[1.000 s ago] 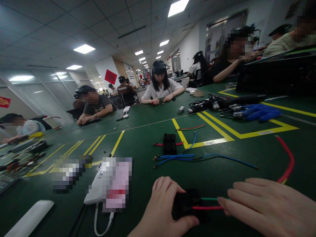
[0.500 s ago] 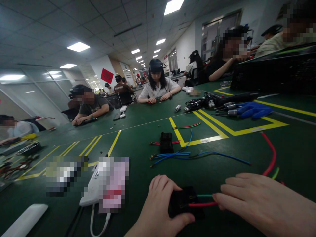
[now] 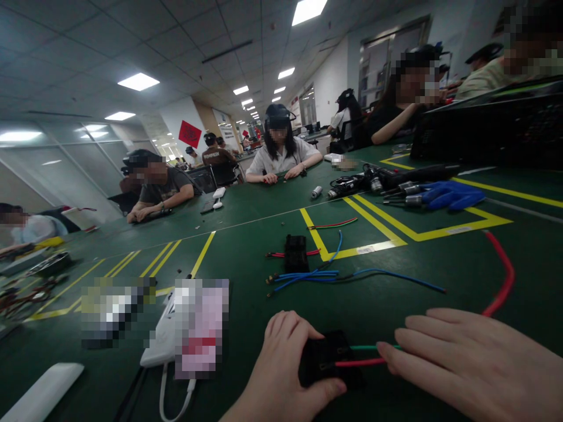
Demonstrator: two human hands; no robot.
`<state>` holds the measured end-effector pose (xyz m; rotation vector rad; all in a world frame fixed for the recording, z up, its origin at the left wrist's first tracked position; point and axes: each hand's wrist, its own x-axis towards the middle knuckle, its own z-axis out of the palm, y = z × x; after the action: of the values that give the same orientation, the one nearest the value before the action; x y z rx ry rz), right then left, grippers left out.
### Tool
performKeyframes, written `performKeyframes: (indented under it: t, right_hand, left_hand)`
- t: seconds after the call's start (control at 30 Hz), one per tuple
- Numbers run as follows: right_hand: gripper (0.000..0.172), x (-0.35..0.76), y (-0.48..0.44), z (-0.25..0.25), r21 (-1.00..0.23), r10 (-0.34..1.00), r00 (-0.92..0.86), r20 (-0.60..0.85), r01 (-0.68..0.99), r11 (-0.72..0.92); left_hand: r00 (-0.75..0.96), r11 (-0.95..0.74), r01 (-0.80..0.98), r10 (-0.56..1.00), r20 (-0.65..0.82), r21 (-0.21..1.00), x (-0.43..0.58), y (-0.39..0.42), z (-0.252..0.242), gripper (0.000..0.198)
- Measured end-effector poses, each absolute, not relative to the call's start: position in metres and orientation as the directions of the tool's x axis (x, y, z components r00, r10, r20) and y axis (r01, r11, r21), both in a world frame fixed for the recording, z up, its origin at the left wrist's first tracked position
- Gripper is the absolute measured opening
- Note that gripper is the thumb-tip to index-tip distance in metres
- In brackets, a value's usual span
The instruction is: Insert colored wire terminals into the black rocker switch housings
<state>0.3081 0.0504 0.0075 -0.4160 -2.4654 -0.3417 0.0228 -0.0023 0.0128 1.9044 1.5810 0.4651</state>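
At the bottom centre my left hand (image 3: 285, 363) is wrapped round a black connector block (image 3: 328, 356), thumb at its near edge. A green wire (image 3: 369, 348) and a red wire (image 3: 358, 363) come out of the block's right side. My right hand (image 3: 457, 351) is closed over these wires a little to the right, and its palm hides how they run. Beyond it a thick red cable (image 3: 505, 278) curves up from behind the hand. Several blue wires (image 3: 308, 277) lie past my left hand, beside a second black block (image 3: 296, 254) with red wires.
A white power bank (image 3: 165, 337) with a white cable and a blurred pink item lie on the left. Tools and a blue glove (image 3: 455, 195) rest at the back right, near a black case (image 3: 484, 132). A person (image 3: 281, 152) sits across the table.
My right hand has slid slightly right along the wires. The thick red cable has swung to the right, and its yellow-green neighbour is now hidden. My left hand stays on the block.
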Motion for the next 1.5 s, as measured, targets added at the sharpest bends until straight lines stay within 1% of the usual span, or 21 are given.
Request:
performKeyframes:
  t: [0.1, 0.17, 0.23, 0.37, 0.5, 0.57, 0.63, 0.73, 0.8, 0.87, 0.97, 1.03, 1.13, 1.27, 1.4, 1.5]
  right_hand:
    - [0.041, 0.301, 0.057, 0.016, 0.061, 0.268, -0.765, 0.586, 0.371, 0.926]
    - [0.041, 0.300, 0.057, 0.022, 0.041, 0.284, -0.767, 0.576, 0.374, 0.926]
    - [0.043, 0.300, 0.055, 0.027, 0.065, 0.257, -0.760, 0.597, 0.365, 0.929]
    - [0.045, 0.304, 0.051, 0.026, 0.152, 0.179, -0.773, 0.608, 0.335, 0.930]
    - [0.040, 0.304, 0.045, 0.023, 0.210, 0.167, -0.771, 0.614, 0.364, 0.907]
    - [0.042, 0.302, 0.044, 0.024, 0.197, 0.184, -0.768, 0.613, 0.374, 0.906]
    - [0.041, 0.301, 0.045, 0.024, 0.151, 0.226, -0.768, 0.600, 0.386, 0.910]
    - [0.041, 0.300, 0.047, 0.023, 0.068, 0.309, -0.782, 0.541, 0.407, 0.911]
    - [0.042, 0.301, 0.048, 0.024, 0.040, 0.335, -0.788, 0.517, 0.413, 0.910]
    - [0.042, 0.301, 0.048, 0.026, 0.046, 0.319, -0.789, 0.525, 0.401, 0.915]
    - [0.045, 0.302, 0.046, 0.026, 0.102, 0.234, -0.774, 0.588, 0.358, 0.928]
    - [0.048, 0.303, 0.043, 0.023, 0.140, 0.203, -0.763, 0.614, 0.357, 0.923]
    - [0.047, 0.305, 0.039, 0.016, 0.153, 0.222, -0.764, 0.606, 0.386, 0.910]
    - [0.046, 0.304, 0.041, 0.017, 0.116, 0.250, -0.770, 0.587, 0.386, 0.915]
    - [0.049, 0.302, 0.047, 0.023, 0.109, 0.296, -0.803, 0.517, 0.405, 0.908]
    - [0.045, 0.303, 0.049, 0.027, 0.100, 0.279, -0.804, 0.526, 0.384, 0.918]
  left_hand:
    - [0.221, -0.091, 0.754, 0.968, -0.121, 0.650, 0.023, -0.001, 0.014, 0.046]
    - [0.219, -0.084, 0.757, 0.967, -0.131, 0.647, 0.023, -0.001, 0.016, 0.046]
    - [0.218, -0.079, 0.761, 0.966, -0.139, 0.644, 0.024, -0.001, 0.017, 0.046]
    - [0.213, -0.068, 0.762, 0.965, -0.150, 0.644, 0.025, -0.001, 0.019, 0.045]
    - [0.215, -0.073, 0.766, 0.966, -0.147, 0.638, 0.025, -0.001, 0.017, 0.045]
    - [0.219, -0.079, 0.766, 0.965, -0.143, 0.638, 0.025, -0.001, 0.016, 0.045]
    - [0.221, -0.081, 0.765, 0.965, -0.142, 0.639, 0.025, -0.001, 0.016, 0.045]
    - [0.220, -0.074, 0.765, 0.964, -0.152, 0.640, 0.026, -0.001, 0.016, 0.044]
    - [0.216, -0.065, 0.766, 0.963, -0.161, 0.639, 0.025, -0.001, 0.017, 0.045]
    - [0.213, -0.062, 0.767, 0.963, -0.162, 0.638, 0.025, -0.001, 0.017, 0.045]
    - [0.219, -0.072, 0.767, 0.963, -0.154, 0.638, 0.024, 0.000, 0.017, 0.045]
    - [0.224, -0.075, 0.766, 0.962, -0.156, 0.639, 0.023, 0.000, 0.016, 0.046]
    - [0.224, -0.080, 0.768, 0.963, -0.149, 0.636, 0.024, 0.000, 0.016, 0.046]
    - [0.218, -0.078, 0.761, 0.966, -0.140, 0.644, 0.026, -0.002, 0.016, 0.044]
    - [0.210, -0.068, 0.754, 0.967, -0.142, 0.653, 0.027, -0.004, 0.020, 0.040]
    - [0.208, -0.061, 0.751, 0.967, -0.148, 0.658, 0.027, -0.004, 0.022, 0.041]
